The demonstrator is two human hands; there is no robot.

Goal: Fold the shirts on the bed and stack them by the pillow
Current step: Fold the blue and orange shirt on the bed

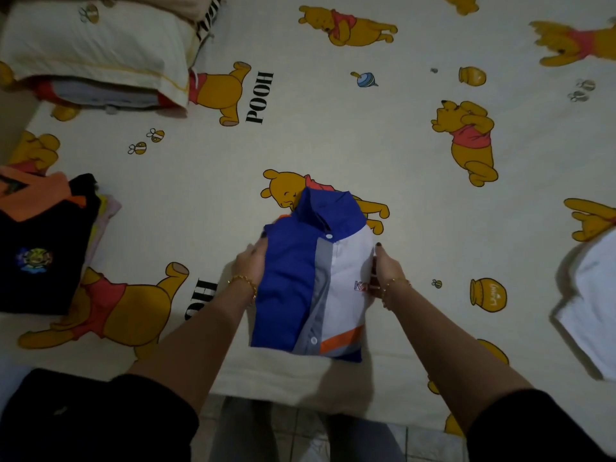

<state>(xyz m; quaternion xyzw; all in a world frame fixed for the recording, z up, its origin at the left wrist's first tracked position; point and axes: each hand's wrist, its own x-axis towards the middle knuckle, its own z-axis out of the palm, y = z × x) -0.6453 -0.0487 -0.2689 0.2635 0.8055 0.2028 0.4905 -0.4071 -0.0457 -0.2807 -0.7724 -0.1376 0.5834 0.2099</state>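
I hold the folded blue, white and grey button shirt (300, 281) over the near edge of the cream bear-print bedsheet (333, 128). My left hand (253, 261) grips its left side and my right hand (386, 271) its right, fingers curled round the cloth. The cream pillow (93, 45) lies far left.

A bed (333, 141) fills nearly the whole view, covered by a cream sheet (433, 235) printed with yellow bears in red tops, honey pots, bees and the word POOH. Past its near edge lies a pale tiled floor (300, 431). The light is dim, with soft shadows on the sheet.
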